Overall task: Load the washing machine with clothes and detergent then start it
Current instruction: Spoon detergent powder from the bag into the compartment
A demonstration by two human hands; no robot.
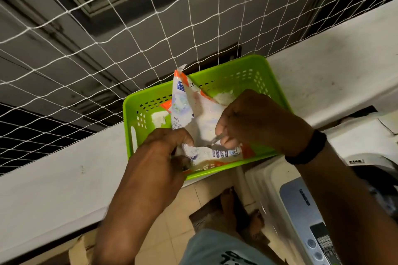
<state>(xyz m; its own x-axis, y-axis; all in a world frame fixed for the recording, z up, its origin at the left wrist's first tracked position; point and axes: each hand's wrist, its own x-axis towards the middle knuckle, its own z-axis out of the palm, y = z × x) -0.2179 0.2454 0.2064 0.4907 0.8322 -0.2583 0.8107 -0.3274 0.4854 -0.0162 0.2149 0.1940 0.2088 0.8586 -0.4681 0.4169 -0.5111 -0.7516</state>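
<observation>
Gripping detergent packet [195,114], left hand [170,150], right hand [256,118] pinching blurred utensil [216,140]

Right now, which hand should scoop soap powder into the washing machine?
Probably the right hand: it holds a spoon inside the detergent packet and is nearer the washing machine. The left hand just grips the packet's corner.

left hand [172,146]: fingers curled, gripping the lower left corner of the detergent pouch [193,109]
right hand [247,120]: over the pouch's right side, fingertips pinching a thin metal utensil [216,140]
right wrist: wears a black band [308,148]
forearms: both reach up from below the pouch
</observation>
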